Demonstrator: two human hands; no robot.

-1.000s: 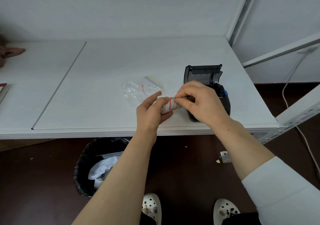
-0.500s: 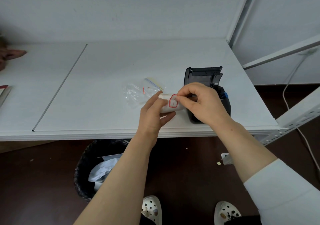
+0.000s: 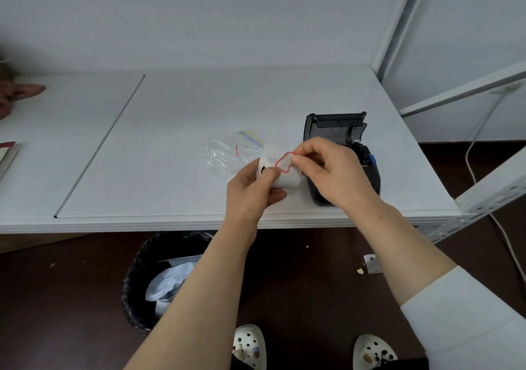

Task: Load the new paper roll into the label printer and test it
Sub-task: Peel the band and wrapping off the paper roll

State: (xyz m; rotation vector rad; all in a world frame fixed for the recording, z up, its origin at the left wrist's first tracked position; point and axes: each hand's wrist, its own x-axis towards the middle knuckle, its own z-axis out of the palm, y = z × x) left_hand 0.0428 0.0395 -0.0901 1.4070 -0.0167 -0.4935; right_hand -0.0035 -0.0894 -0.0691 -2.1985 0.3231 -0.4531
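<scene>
Above the worktop's [image 3: 170, 141] front edge, our left hand [image 3: 250, 190] has its grip closed around the paper roll [image 3: 280, 177]; our right hand [image 3: 333, 170] pinches its red-bordered label [image 3: 284, 164]. The label printer [image 3: 355, 153] sits open near the front right corner.

We've got a white table [image 3: 176, 141] with a black label printer [image 3: 367, 167] sitting near its front right corner, lid flipped up. Just left of the printer lies an empty clear plastic bag [image 3: 227, 153]. Way off left of the printer, something reddish [image 3: 8, 153] sits at the edge.
</scene>
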